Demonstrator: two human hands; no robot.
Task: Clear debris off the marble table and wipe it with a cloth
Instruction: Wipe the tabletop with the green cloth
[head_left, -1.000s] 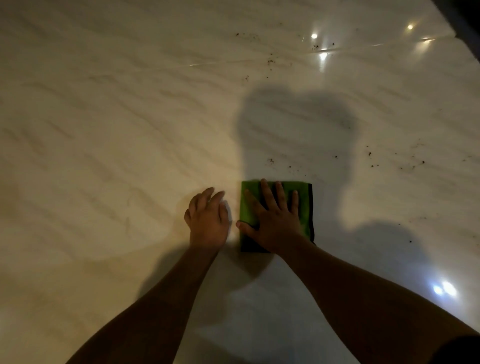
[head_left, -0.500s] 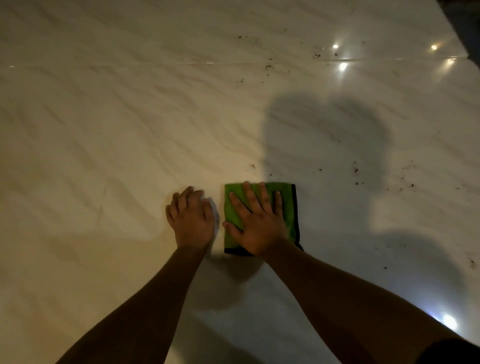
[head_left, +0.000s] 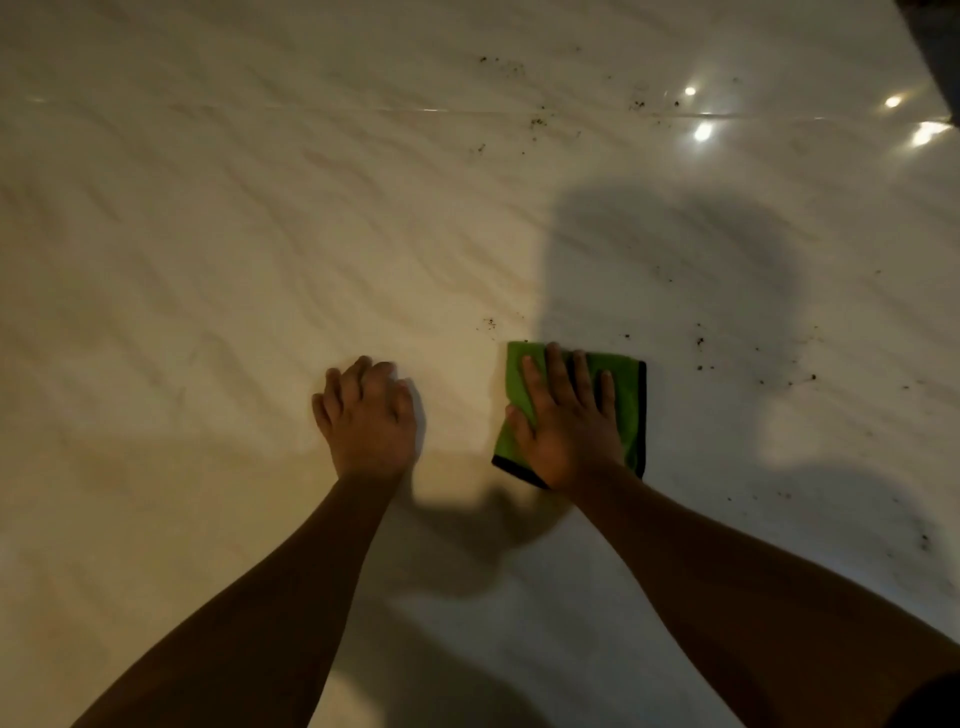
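A folded green cloth (head_left: 630, 402) with a dark edge lies flat on the pale marble table (head_left: 208, 260). My right hand (head_left: 566, 431) presses down on it, palm flat and fingers spread. My left hand (head_left: 369, 415) rests on the bare marble a hand's width to the left of the cloth, fingers bent and close together, with nothing visible in it. A small cluster of dark crumbs (head_left: 489, 323) lies just beyond the cloth's far left corner. More dark specks (head_left: 701, 343) are scattered to the cloth's right.
Further crumbs (head_left: 535, 123) lie near a seam (head_left: 311, 106) that crosses the far part of the table. Lamp reflections (head_left: 702, 132) glare at the far right. The table's dark edge (head_left: 943, 47) shows in the top right corner. My shadow covers the right half.
My right hand has slid the cloth to the right, away from my left hand, so a gap has opened between them. The left hand has stayed almost in place.
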